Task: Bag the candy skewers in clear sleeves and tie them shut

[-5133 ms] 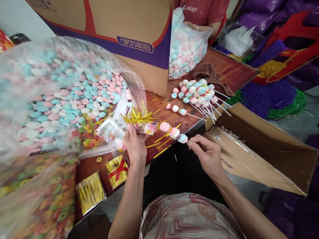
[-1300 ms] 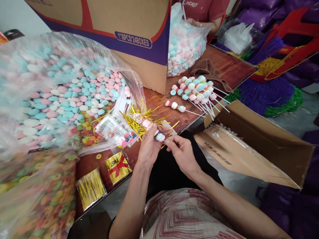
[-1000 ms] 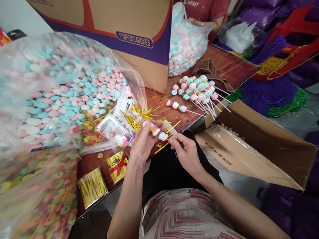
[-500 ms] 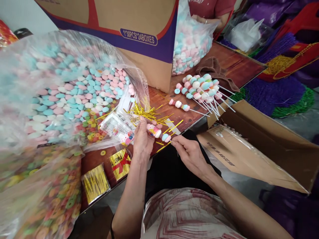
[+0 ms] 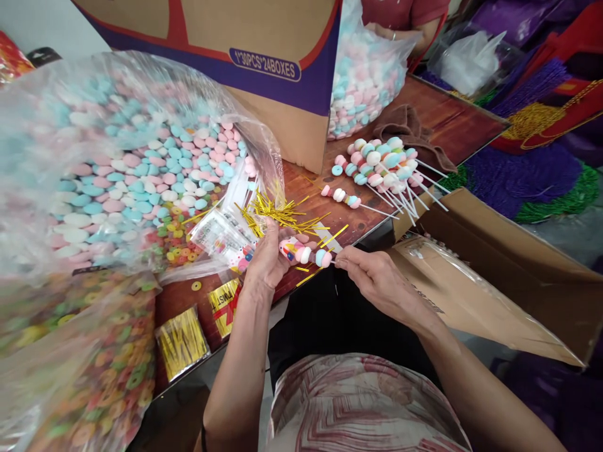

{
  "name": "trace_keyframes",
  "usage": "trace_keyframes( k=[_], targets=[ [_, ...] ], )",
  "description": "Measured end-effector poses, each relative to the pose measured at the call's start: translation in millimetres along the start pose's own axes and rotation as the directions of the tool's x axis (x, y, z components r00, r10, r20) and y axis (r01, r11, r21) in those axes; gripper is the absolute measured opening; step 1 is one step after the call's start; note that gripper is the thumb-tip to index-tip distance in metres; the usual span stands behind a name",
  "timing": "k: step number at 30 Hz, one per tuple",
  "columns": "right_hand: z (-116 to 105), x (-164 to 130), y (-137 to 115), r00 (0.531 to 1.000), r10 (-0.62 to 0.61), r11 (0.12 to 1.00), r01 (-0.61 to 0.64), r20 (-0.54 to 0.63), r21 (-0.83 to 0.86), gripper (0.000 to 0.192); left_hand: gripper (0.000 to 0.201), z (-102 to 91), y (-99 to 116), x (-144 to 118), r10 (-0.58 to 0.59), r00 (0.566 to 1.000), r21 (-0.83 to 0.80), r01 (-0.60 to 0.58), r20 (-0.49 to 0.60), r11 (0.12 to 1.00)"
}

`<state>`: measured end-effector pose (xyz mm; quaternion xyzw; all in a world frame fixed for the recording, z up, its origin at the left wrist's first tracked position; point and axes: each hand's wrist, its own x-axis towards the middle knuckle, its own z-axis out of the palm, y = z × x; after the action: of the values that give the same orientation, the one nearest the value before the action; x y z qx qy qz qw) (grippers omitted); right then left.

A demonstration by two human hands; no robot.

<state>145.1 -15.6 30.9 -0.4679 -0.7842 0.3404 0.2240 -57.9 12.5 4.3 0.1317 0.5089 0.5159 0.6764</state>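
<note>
My left hand [image 5: 268,258] is closed round a clear printed plastic sleeve [image 5: 288,247] just above the table's front edge. One end of a marshmallow skewer [image 5: 306,255] is inside that sleeve; white, blue and pink marshmallows show at its other end. With thumb and fingers pinched, my right hand [image 5: 370,273] grips the skewer's thin stick. Beside my left hand lie more printed sleeves [image 5: 221,235] and a loose heap of gold twist ties [image 5: 271,212]. A single skewer [image 5: 342,196] rests on the table, in front of a pile of similar skewers [image 5: 384,163].
A large open bag of marshmallows [image 5: 141,163] fills the left, with a bag of gummy rings [image 5: 108,364] nearer me. Packs of twist ties [image 5: 183,344] lie at the edge. A tall carton [image 5: 282,125] stands behind; an open box [image 5: 499,282] is at right. Across the table sits another person [image 5: 400,19].
My right hand has shifted to the right and turned slightly, and the skewer has moved a little right with it. More of the sleeve's print shows by my left hand. The view has shifted slightly.
</note>
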Motion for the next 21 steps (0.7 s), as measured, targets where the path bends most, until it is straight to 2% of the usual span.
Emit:
trace_keyframes(
  k=[5,12,18,21],
  targets=[
    [0.4,-0.6,-3.3,1.0,0.002,0.992,-0.006,-0.028,-0.126,0.027,0.054,-0.2,2.7,-2.5,-0.022,0.999,0.03,0.021,0.026,0.999],
    [32.1,-5.4,2.7,0.98,-0.121,0.954,0.071,-0.16,-0.29,0.029,0.054,2.1,-0.7,-4.8,-0.036,0.999,-0.038,0.037,0.031,0.999],
    [24.9,-2.3,6.0,0.979,-0.127,0.975,0.093,-0.16,-0.202,0.024,0.053,1.0,-0.3,-5.0,-0.049,0.997,-0.081,0.054,0.061,0.995],
    [23.1,-1.2,6.6,0.973,-0.127,0.976,0.087,-0.193,-0.201,0.024,0.048,4.4,-3.8,-6.3,0.003,0.996,-0.122,0.008,0.087,0.993]
  ],
)
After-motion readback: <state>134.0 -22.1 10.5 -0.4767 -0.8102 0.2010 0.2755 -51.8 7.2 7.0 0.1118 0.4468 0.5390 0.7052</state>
